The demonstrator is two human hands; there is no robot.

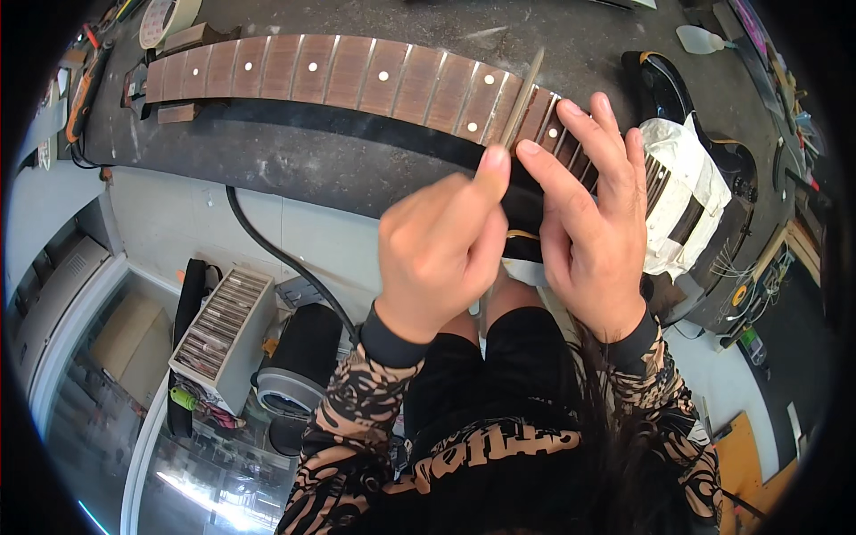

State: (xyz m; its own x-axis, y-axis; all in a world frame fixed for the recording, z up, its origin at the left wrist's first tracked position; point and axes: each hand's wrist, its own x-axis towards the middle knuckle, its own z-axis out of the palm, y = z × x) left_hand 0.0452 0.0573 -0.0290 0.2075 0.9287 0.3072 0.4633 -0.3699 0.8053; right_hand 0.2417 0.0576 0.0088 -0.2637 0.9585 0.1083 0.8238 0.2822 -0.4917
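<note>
Rosewood-brown, the guitar fretboard (pixel 357 73) lies lengthwise across my dark workbench (pixel 294 152), its black body (pixel 713 152) off to my right with white paper (pixel 691 192) masking it. My left hand (pixel 437 254) is curled, thumb and fingers pinching the near end of a slim metal file (pixel 526 98) laid across the frets. My right hand (pixel 593 209) rests spread, fingers flat on the upper frets beside it.

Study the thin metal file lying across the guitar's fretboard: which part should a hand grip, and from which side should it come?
Grip the near end of the file, coming from the bench's front edge, probably. The bar is long, thin and tilted across the fretboard, and its near end already sits between the left hand and right hand; the far end juts over the bench beyond the neck.
</note>
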